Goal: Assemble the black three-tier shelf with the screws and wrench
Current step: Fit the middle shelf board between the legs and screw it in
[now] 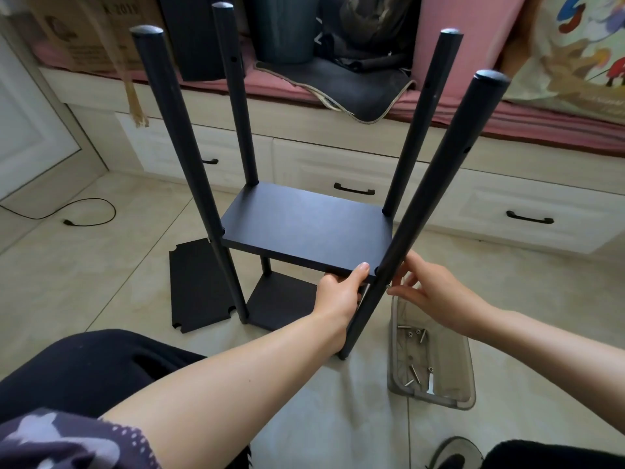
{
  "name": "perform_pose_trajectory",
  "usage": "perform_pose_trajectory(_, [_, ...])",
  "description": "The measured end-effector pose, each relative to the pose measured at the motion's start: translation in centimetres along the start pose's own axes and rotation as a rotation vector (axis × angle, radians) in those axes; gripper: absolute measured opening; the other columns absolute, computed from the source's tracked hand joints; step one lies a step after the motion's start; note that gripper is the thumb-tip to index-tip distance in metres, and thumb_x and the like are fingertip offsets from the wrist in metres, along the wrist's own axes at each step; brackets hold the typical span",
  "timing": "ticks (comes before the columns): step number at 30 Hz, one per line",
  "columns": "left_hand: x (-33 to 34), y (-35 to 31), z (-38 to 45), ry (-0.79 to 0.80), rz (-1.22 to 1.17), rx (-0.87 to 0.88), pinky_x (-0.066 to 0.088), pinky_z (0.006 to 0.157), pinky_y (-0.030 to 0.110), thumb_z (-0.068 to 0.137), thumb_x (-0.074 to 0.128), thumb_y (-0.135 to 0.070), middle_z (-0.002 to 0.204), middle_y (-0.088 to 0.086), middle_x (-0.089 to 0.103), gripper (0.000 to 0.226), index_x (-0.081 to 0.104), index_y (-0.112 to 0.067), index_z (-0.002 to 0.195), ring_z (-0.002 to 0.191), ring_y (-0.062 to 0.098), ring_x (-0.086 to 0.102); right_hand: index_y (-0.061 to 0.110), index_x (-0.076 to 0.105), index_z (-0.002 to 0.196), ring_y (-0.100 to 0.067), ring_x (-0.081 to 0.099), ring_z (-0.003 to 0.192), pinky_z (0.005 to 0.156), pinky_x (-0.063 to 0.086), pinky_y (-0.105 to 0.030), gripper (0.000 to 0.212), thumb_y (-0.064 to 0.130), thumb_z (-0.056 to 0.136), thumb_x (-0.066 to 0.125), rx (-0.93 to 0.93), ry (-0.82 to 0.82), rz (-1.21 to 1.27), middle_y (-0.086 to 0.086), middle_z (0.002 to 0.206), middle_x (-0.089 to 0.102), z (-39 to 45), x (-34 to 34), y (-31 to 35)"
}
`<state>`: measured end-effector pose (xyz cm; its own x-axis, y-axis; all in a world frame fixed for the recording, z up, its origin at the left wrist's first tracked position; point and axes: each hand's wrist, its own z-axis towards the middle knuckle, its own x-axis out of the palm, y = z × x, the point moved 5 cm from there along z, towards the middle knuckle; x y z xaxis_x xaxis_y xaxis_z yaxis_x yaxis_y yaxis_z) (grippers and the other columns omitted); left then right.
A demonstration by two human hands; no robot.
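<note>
Stiff, light board, wobbly until screwed. Left hand clamped on board's front edge; right hand pinching a screw at the pole.

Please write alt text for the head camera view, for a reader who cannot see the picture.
A person's left hand grips the front edge of the middle board of a half-built black shelf, while the right hand puts a screw to the near right pole. A spare board and a clear tray of screws lie on the tiled floor.
</note>
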<state>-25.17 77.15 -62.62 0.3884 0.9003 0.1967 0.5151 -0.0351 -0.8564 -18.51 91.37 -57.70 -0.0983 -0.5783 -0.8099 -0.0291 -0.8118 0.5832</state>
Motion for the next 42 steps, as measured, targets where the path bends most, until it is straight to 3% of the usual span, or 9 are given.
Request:
perform_pose_trajectory(7, [-0.2, -0.1, -0.3, 0.025, 0.004, 0.019, 0.042, 0.042, 0.007, 0.094, 0.069, -0.037, 0.086, -0.010, 0.068, 0.024, 0.065, -0.019, 0.109, 0.057, -0.003, 0.064, 0.075, 0.022, 0.109, -0.004, 0.062, 0.079, 0.070, 0.054, -0.026, 0.065, 0.031, 0.091, 0.066, -0.010, 0.009, -0.024, 0.020, 0.088, 0.061, 0.1, 0.1, 0.1])
perform_pose_trajectory(13, [-0.3, -0.2, -0.1, 0.028, 0.033, 0.023, 0.041, 0.042, 0.006, 0.094, 0.069, -0.038, 0.085, -0.009, 0.070, 0.021, 0.066, -0.018, 0.100, 0.056, -0.010, 0.064, 0.070, 0.030, 0.105, -0.003, 0.060, 0.082, 0.065, 0.049, -0.015, 0.059, 0.028, 0.090, 0.069, -0.029, 0.010, -0.031, 0.033, 0.098, 0.057, 0.4, -0.1, 0.5])
perform_pose_trajectory(24, [-0.5, -0.3, 0.4, 0.004, -0.022, -0.045, 0.049, 0.063, 0.019, 0.091, 0.074, -0.027, 0.101, 0.005, 0.075, 0.030, 0.067, -0.006, 0.111, 0.092, 0.015, 0.073, 0.056, 0.045, 0.099, 0.000, 0.062, 0.084, 0.066, 0.051, -0.013, 0.047, 0.025, 0.083, 0.076, -0.008, 0.038, 0.021, 0.031, 0.096, 0.058, 1.1, -0.6, 0.4])
perform_pose_trajectory(30, [-0.3, -0.3, 0.3, 0.039, -0.059, -0.071, 0.053, 0.060, 0.018, 0.095, 0.070, -0.020, 0.099, 0.007, 0.077, 0.021, 0.068, -0.004, 0.108, 0.088, 0.015, 0.075, 0.044, 0.050, 0.097, 0.002, 0.064, 0.083, 0.065, 0.053, -0.014, 0.039, 0.020, 0.082, 0.078, 0.028, 0.067, 0.036, 0.022, 0.089, 0.062, 1.3, -0.5, -0.2])
perform_pose_trajectory(32, [-0.3, -0.2, 0.2, 0.058, -0.065, -0.080, 0.055, 0.064, 0.022, 0.096, 0.069, -0.022, 0.090, 0.001, 0.078, 0.015, 0.069, -0.008, 0.101, 0.086, 0.011, 0.075, 0.043, 0.050, 0.099, 0.001, 0.064, 0.082, 0.066, 0.055, -0.018, 0.039, 0.019, 0.083, 0.077, 0.033, 0.076, 0.034, 0.016, 0.086, 0.062, 1.3, -0.5, -0.2])
perform_pose_trajectory(34, [-0.2, 0.0, 0.3, 0.062, -0.057, -0.091, 0.055, 0.078, 0.032, 0.096, 0.069, -0.024, 0.085, -0.004, 0.078, 0.013, 0.069, -0.012, 0.098, 0.091, 0.010, 0.074, 0.042, 0.050, 0.099, 0.000, 0.064, 0.082, 0.067, 0.055, -0.019, 0.040, 0.017, 0.084, 0.077, 0.032, 0.081, 0.042, 0.015, 0.087, 0.062, 1.4, -0.6, -0.1])
perform_pose_trajectory(37, [-0.2, -0.1, 0.3, 0.065, -0.047, -0.090, 0.051, 0.097, 0.046, 0.096, 0.069, -0.026, 0.093, -0.004, 0.078, 0.015, 0.067, -0.013, 0.102, 0.097, 0.013, 0.073, 0.043, 0.048, 0.099, 0.000, 0.064, 0.081, 0.068, 0.055, -0.019, 0.041, 0.016, 0.084, 0.076, 0.022, 0.089, 0.036, 0.013, 0.086, 0.063, 1.3, -0.4, -0.1])
perform_pose_trajectory(42, [-0.2, -0.2, 0.3, 0.083, -0.060, -0.090, 0.049, 0.098, 0.051, 0.096, 0.069, -0.025, 0.103, -0.003, 0.075, 0.024, 0.065, -0.011, 0.114, 0.099, 0.014, 0.073, 0.047, 0.048, 0.098, -0.003, 0.066, 0.081, 0.069, 0.056, -0.021, 0.041, 0.013, 0.089, 0.071, -0.005, 0.070, 0.027, 0.014, 0.090, 0.066, 1.1, -0.4, -0.4])
